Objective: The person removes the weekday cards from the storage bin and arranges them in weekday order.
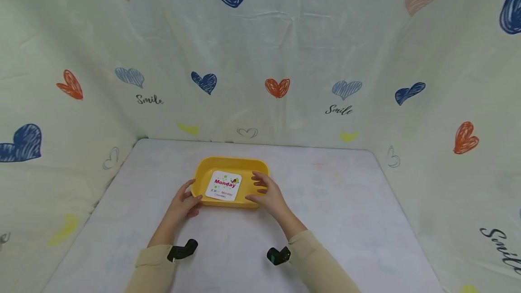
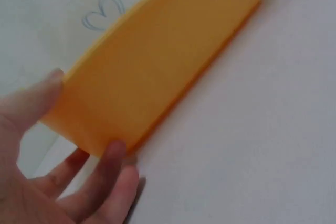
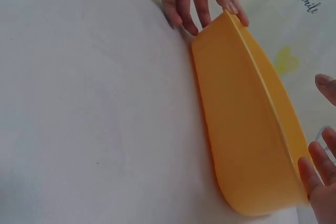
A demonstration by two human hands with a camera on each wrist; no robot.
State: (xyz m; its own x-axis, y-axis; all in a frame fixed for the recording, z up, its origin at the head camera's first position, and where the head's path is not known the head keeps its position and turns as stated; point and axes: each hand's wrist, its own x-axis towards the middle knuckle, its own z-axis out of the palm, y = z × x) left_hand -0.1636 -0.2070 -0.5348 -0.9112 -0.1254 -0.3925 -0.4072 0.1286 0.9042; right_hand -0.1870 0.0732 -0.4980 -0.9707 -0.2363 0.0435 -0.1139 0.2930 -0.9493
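A yellow rectangular tray (image 1: 248,162) with rounded corners sits on the white table. Inside it lies a white card (image 1: 223,186) printed "Monday" in red, with a small colourful picture. My left hand (image 1: 182,202) grips the tray's left front corner; in the left wrist view its thumb is at the rim and its fingers (image 2: 113,156) are against the lower side. At the tray's other end is my right hand (image 1: 272,197), its fingers spread and slightly bent over the right part, holding nothing. The right wrist view shows the fingers (image 3: 308,174) close beside the rim; whether they touch is unclear.
The white tabletop (image 1: 333,220) extends around the tray. A pale curtain (image 1: 301,49) with printed hearts and "Smile" lettering stands behind the table and along both sides. Black wrist devices (image 1: 182,250) are strapped at both beige sleeves (image 1: 317,261).
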